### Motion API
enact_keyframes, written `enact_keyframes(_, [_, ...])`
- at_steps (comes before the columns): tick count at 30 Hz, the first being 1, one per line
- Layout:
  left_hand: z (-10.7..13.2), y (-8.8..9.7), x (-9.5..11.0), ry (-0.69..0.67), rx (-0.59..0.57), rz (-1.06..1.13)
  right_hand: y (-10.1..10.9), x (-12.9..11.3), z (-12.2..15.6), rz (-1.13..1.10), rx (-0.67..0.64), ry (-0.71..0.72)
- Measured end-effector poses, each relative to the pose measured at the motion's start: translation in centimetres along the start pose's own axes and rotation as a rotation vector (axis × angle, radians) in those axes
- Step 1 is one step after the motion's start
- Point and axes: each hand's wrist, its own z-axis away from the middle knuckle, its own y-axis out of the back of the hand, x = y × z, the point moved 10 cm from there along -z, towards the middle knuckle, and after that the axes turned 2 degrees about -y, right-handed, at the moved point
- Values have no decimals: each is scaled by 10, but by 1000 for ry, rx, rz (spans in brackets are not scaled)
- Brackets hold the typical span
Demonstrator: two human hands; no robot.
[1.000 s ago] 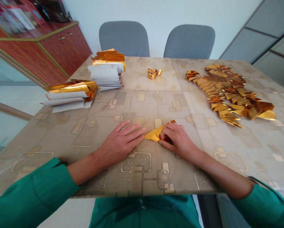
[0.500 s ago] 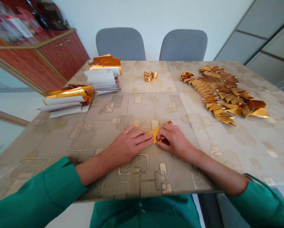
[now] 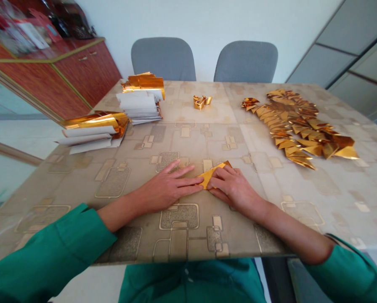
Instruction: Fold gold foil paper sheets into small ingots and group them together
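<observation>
A small folded piece of gold foil paper [image 3: 211, 173] lies on the patterned table [image 3: 188, 139] near its front edge. My left hand [image 3: 168, 187] rests flat beside it, fingers stretched out, fingertips pressing on the paper's left part. My right hand [image 3: 231, 187] covers the paper's right part, fingers curled and pinching it against the table. Green sleeves cover both forearms.
A heap of several folded gold triangles [image 3: 298, 126] lies at the right. Two stacks of gold and white sheets, one [image 3: 95, 128] at the left edge and one [image 3: 142, 99] further back. A small gold folded piece [image 3: 201, 101] sits at the far middle. Two grey chairs [image 3: 204, 61] stand behind the table.
My left hand has slid right until its fingertips lie on the gold paper. The right hand has stayed on the paper, shifting slightly.
</observation>
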Motion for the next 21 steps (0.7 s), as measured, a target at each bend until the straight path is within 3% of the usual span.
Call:
enact_keyframes(13, [26,14,-18,89,61,-121,10,3,3,-207,-22,98])
enact_keyframes(18, [7,33,5,123,212,-140,8,0,2,-196,-7,82])
enact_keyframes(21, [-14,31,25,118,224,-67,9,-1,1,-226,9,78])
